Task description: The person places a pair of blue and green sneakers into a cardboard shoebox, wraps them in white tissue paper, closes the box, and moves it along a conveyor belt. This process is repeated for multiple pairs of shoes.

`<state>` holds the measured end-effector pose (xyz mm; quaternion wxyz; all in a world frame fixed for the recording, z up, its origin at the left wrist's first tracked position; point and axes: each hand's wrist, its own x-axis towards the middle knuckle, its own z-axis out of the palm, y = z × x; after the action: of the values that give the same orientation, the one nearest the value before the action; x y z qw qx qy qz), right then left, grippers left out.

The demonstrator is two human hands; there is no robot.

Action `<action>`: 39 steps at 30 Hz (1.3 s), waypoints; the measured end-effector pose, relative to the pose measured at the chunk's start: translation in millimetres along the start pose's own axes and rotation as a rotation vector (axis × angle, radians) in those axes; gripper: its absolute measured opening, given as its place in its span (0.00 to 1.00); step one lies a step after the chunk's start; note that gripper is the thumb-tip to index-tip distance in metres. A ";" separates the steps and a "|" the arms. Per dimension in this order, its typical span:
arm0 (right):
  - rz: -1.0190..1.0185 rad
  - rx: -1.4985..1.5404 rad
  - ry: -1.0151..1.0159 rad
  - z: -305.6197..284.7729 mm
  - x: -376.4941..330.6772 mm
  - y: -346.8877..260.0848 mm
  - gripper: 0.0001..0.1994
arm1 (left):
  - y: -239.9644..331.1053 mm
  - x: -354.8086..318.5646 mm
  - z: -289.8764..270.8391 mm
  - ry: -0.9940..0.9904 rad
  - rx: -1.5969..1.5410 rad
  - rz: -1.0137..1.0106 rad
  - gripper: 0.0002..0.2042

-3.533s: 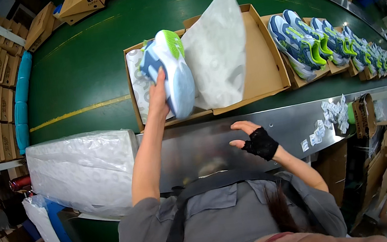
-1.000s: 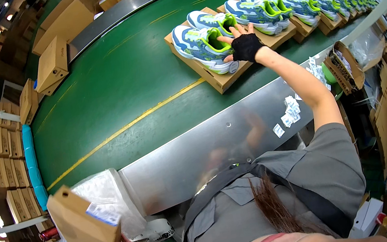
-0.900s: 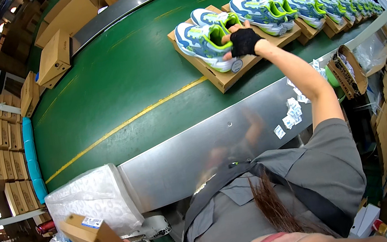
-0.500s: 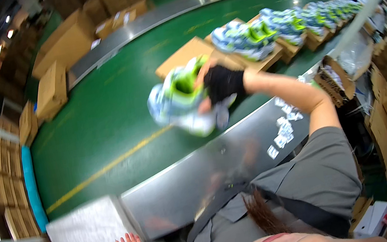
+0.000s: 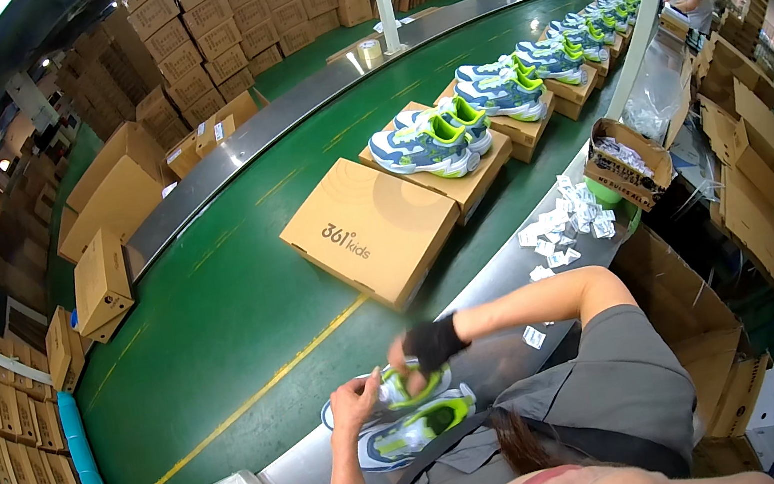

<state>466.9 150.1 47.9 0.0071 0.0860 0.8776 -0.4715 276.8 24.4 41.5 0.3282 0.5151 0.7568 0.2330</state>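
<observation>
Gripping far shoe (image 5: 401, 395) with left hand (image 5: 357, 402); reaching gloved right hand (image 5: 422, 350) to same shoe, too blurred to tell grip. Just beside near shoe (image 5: 390, 442), on steel ledge (image 5: 298, 476), close by torso (image 5: 480, 476). Room for moving: green belt (image 5: 219, 329), leftward from closed box (image 5: 393, 213) to blue roll (image 5: 82, 458). Since earlier frame: shoes down from above belt, left hand in from near left.

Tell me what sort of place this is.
Most likely a shoe-packing line in a factory: a long, flat green belt bears a row of blue, white and lime sneakers on brown cardboard boxes, and tall stacks of brown cardboard cartons stand beyond.
</observation>
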 end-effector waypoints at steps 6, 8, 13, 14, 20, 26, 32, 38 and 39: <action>0.379 -0.933 0.408 -38.1 13.3 118.8 0.37 | 22.2 17.0 -11.5 -0.235 0.184 -0.003 0.27; 0.370 -0.970 0.520 -28.6 20.1 117.7 0.33 | 25.5 22.9 -13.9 -0.291 0.200 0.029 0.28; 0.300 -0.604 0.727 -23.2 22.3 12.5 0.36 | 23.4 26.4 8.9 0.446 0.158 0.430 0.26; 0.211 -0.441 0.806 -28.4 15.4 -8.1 0.37 | 29.8 27.2 4.8 0.433 0.188 0.466 0.24; 0.022 0.413 1.273 -78.0 -49.6 4.6 0.25 | -16.8 23.6 1.8 0.209 0.443 0.487 0.16; 0.388 1.163 1.407 -36.9 -169.0 89.6 0.25 | -35.0 31.8 -25.7 0.138 0.464 0.443 0.15; 1.155 -0.417 0.981 87.2 -187.3 79.2 0.28 | -68.0 2.6 -64.1 0.391 0.170 0.363 0.11; 0.959 -0.575 1.054 154.4 -207.6 127.0 0.10 | -184.0 -69.6 -103.3 0.837 -0.114 -0.041 0.14; 0.925 -0.704 1.047 160.3 -210.8 137.7 0.08 | -219.5 -84.3 -109.0 0.923 -0.081 -0.106 0.14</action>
<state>685.3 61.3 -135.3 -0.1851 0.6469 0.7397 -0.0127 80.3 -134.9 -14.8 -0.0118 0.3049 0.8393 0.4500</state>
